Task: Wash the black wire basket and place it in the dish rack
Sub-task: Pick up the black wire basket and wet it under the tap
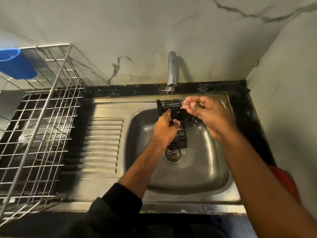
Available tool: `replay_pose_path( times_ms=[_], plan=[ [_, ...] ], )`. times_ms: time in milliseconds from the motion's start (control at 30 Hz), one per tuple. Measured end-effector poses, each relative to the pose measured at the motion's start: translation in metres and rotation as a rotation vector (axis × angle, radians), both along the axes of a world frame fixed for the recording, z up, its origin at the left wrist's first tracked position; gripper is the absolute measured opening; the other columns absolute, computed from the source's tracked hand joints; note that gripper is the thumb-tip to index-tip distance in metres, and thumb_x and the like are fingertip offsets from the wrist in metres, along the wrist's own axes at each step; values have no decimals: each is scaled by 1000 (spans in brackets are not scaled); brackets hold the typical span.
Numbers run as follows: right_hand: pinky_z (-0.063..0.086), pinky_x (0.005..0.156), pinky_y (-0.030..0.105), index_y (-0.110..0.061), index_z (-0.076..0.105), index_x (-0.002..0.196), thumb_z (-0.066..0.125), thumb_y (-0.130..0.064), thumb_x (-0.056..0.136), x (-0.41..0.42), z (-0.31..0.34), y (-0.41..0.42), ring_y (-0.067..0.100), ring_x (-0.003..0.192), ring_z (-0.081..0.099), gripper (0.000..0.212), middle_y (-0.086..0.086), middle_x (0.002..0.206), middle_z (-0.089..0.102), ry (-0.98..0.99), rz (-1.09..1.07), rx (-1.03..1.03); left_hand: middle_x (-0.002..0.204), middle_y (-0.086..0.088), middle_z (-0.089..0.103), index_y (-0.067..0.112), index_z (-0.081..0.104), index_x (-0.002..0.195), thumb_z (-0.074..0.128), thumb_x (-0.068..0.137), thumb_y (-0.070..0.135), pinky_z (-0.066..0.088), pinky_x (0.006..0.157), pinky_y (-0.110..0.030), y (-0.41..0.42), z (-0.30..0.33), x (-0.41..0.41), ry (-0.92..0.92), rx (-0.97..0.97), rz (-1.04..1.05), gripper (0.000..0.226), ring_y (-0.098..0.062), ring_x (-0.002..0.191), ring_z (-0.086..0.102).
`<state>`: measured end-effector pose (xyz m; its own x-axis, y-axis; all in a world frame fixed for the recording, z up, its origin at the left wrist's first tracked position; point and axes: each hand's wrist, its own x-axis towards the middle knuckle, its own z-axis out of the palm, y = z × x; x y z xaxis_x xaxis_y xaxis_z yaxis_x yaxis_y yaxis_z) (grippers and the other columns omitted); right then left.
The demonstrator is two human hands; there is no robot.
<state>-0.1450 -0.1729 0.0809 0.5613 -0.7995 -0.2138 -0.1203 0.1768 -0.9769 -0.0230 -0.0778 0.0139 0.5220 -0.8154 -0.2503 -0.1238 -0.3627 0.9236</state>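
left hand [163,128] fingers clamped on black wire basket [178,124] | right hand [204,109] fingers curled together, empty | over sink [197,176], under tap [172,71]

- Left hand [163,129] is bare, with a black sleeve [118,201] pushed up to about mid-forearm.
- Right hand [208,111] is bare and looks wet and glossy; the right forearm carries no sleeve.

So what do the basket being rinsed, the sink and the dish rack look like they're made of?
The black wire basket looks like thin metal wire with a matte black coating, though it could be plastic. The sink looks like brushed stainless steel, with dull streaky reflections. The dish rack appears to be shiny bare or plated steel wire in a welded grid.
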Motion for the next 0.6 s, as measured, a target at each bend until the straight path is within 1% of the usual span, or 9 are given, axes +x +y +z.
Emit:
replay_pose_path(
  times_ms=[67,133,233,300,367,400,467,533,600],
  plan=[
    [55,90,27,-19,72,107,63,-7,96,5,-4,4,12,105,70,19,0,107,75,63,26,-60,109,-11,73,8,57,134,58,97,7,61,90,-46,9,8,-3,86,-29,39,38,-16,89,72],
    [53,88,25,-23,73,110,62,-18,97,11,-9,10,8,102,68,17,-7,106,75,160,40,-167,108,-13,68,4,57,132,54,100,-4,61,90,-36,22,18,-5,156,-57,86,33,-13,91,67],
    [44,69,18,-26,71,114,54,-25,102,19,-11,20,-2,86,60,21,-10,100,71,294,9,-316,109,-13,72,2,61,122,56,97,-9,59,81,-23,37,29,-2,221,-81,153,28,-10,92,71],
    [46,71,22,-28,70,114,52,-28,102,24,-18,25,-1,83,59,22,-8,99,71,272,33,-275,118,-19,71,3,64,120,58,95,-10,57,83,-28,46,37,1,324,-113,175,29,-16,100,72],
    [52,82,31,-30,70,110,50,-35,102,28,-20,22,8,92,64,22,-8,102,72,183,33,-151,124,-19,67,8,64,104,56,95,-10,53,85,-38,55,49,2,533,-160,221,22,-26,113,69],
    [54,85,32,-28,69,108,49,-37,103,31,-21,16,11,96,67,23,-5,103,72,91,-2,-60,129,-18,64,12,60,95,53,97,-8,50,83,-43,58,56,3,673,-194,236,22,-30,121,66],
    [56,83,29,-15,68,107,46,-33,105,40,-21,-3,14,95,70,29,4,102,73,-103,-105,153,134,-16,60,18,55,88,51,101,5,48,85,-48,61,66,7,901,-250,251,19,-33,133,56],
    [56,80,27,-6,67,107,44,-29,106,52,-19,-20,19,96,71,32,10,102,73,-79,-75,251,129,-12,60,20,55,89,50,98,27,44,96,-54,64,71,14,1047,-303,273,13,-30,138,50],
    [57,85,29,-2,67,106,41,-26,107,65,-14,-22,23,99,72,36,13,101,75,-61,63,303,118,-10,62,18,57,103,52,90,48,41,98,-58,65,69,18,1107,-364,286,34,-30,132,51]
  ],
)
